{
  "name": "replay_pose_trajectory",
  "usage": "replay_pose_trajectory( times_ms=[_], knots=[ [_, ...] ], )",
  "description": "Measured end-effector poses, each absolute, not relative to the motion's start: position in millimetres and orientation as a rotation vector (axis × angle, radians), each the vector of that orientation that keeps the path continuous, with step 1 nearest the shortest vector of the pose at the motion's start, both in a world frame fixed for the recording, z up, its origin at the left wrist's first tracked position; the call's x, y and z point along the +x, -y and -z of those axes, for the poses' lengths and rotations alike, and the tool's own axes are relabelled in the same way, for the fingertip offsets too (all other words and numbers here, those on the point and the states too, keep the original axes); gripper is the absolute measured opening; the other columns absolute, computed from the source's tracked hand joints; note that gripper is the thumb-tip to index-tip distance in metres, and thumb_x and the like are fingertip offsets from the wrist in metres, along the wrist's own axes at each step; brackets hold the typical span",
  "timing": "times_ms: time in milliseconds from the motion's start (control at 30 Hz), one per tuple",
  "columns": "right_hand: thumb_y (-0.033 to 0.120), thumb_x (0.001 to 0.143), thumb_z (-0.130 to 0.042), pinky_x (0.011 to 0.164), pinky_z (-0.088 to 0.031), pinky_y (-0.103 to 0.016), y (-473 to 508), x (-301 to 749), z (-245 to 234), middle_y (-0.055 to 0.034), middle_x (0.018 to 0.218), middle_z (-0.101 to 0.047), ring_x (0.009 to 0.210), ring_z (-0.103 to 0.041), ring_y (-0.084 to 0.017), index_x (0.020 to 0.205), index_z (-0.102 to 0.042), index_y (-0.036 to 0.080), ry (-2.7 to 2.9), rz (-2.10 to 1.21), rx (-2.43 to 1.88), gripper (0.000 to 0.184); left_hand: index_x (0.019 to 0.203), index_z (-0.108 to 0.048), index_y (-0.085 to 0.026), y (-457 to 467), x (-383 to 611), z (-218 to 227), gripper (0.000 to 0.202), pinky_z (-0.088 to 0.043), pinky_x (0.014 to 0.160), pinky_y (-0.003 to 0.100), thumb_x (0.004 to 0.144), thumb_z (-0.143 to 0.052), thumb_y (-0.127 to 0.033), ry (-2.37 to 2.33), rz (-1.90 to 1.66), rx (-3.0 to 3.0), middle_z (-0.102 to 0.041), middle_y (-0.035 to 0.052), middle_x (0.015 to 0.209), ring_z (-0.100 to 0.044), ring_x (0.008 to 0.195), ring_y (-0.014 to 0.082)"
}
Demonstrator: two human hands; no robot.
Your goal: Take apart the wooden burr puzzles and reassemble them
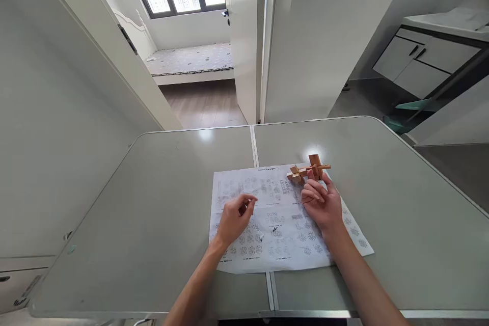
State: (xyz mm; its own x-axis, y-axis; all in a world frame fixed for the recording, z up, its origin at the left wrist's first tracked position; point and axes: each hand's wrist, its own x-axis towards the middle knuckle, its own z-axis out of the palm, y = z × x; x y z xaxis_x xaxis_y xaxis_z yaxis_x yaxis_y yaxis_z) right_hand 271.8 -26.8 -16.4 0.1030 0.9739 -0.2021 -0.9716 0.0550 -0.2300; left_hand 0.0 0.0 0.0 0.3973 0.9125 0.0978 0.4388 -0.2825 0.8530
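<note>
My right hand (321, 204) is closed on a wooden interlocking puzzle (314, 168), held just above the upper right of a printed sheet. The puzzle has a cluster of short crossed blocks at its left end, a flat upright plank and a thin stick pointing right. My fingers hide part of its underside. Over the middle-left of the sheet, my left hand (237, 216) is curled with thumb and fingertips together, and nothing shows in it. The paper sheet (282, 239) carries rows of small diagrams and text, and lies under both hands.
The grey-green folding table (164, 224) has a metal seam (271, 290) down its middle and rounded far corners. Beyond it are a white door (244, 35), a bed (191, 61) below a window, and a white cabinet (431, 56) at right.
</note>
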Motion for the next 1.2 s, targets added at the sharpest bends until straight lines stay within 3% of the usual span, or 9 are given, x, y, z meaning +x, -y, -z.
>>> replay_pose_trajectory(
  times_ms=[533,800,900,1000,1100,1200],
  knots=[
    [0.015,0.087,-0.081,0.043,-0.045,-0.011,16,277,20,0.0146,0.050,-0.041,0.039,-0.040,-0.002,0.101,-0.064,0.022,0.071,-1.467,-0.416,0.023,0.098,-0.072,-0.020,0,1,1,0.030,-0.037,0.053,0.023,0.102,-0.053,-0.042,-1.189,-0.778,1.885,-0.057,-0.0034,0.063,-0.045,0.053,0.0109],
    [0.031,0.084,-0.084,0.039,-0.038,-0.016,13,265,21,0.0143,0.050,-0.030,0.040,-0.025,-0.005,0.088,-0.062,0.023,0.202,-1.249,-0.669,0.023,0.098,-0.072,-0.020,0,1,1,0.029,-0.037,0.054,0.023,0.102,-0.053,-0.041,-1.186,-0.776,1.880,-0.058,-0.0038,0.063,-0.046,0.054,0.0104],
    [0.042,0.091,-0.076,0.043,-0.037,-0.021,19,254,15,0.0114,0.052,-0.034,0.044,-0.025,-0.007,0.085,-0.068,0.022,0.352,-1.034,-0.908,0.022,0.099,-0.071,-0.020,0,1,1,0.028,-0.037,0.055,0.023,0.103,-0.053,-0.041,-1.182,-0.766,1.874,-0.058,-0.0037,0.064,-0.046,0.054,0.0103],
    [0.048,0.096,-0.069,0.053,-0.041,-0.028,28,241,10,0.0063,0.058,-0.046,0.052,-0.039,-0.012,0.087,-0.072,0.025,0.619,-0.825,-1.156,0.025,0.099,-0.071,-0.020,0,0,1,0.029,-0.037,0.055,0.023,0.103,-0.052,-0.042,-1.169,-0.764,1.874,-0.057,-0.0035,0.065,-0.045,0.055,0.0105],
    [0.045,0.092,-0.073,0.053,-0.036,-0.031,36,229,10,0.0030,0.059,-0.055,0.054,-0.043,-0.016,0.089,-0.076,0.026,0.853,-0.804,-1.316,0.020,0.100,-0.071,-0.019,0,0,0,0.032,-0.037,0.055,0.024,0.104,-0.051,-0.043,-1.167,-0.768,1.865,-0.058,-0.0031,0.064,-0.045,0.055,0.0108],
    [0.039,0.085,-0.080,0.051,-0.028,-0.031,40,219,15,0.0018,0.058,-0.055,0.052,-0.040,-0.016,0.074,-0.075,0.026,1.061,-0.839,-1.314,0.018,0.103,-0.071,-0.019,0,1,-3,0.033,-0.039,0.055,0.024,0.104,-0.050,-0.045,-1.186,-0.784,1.829,-0.062,-0.0015,0.068,-0.048,0.056,0.0109]
  ],
)
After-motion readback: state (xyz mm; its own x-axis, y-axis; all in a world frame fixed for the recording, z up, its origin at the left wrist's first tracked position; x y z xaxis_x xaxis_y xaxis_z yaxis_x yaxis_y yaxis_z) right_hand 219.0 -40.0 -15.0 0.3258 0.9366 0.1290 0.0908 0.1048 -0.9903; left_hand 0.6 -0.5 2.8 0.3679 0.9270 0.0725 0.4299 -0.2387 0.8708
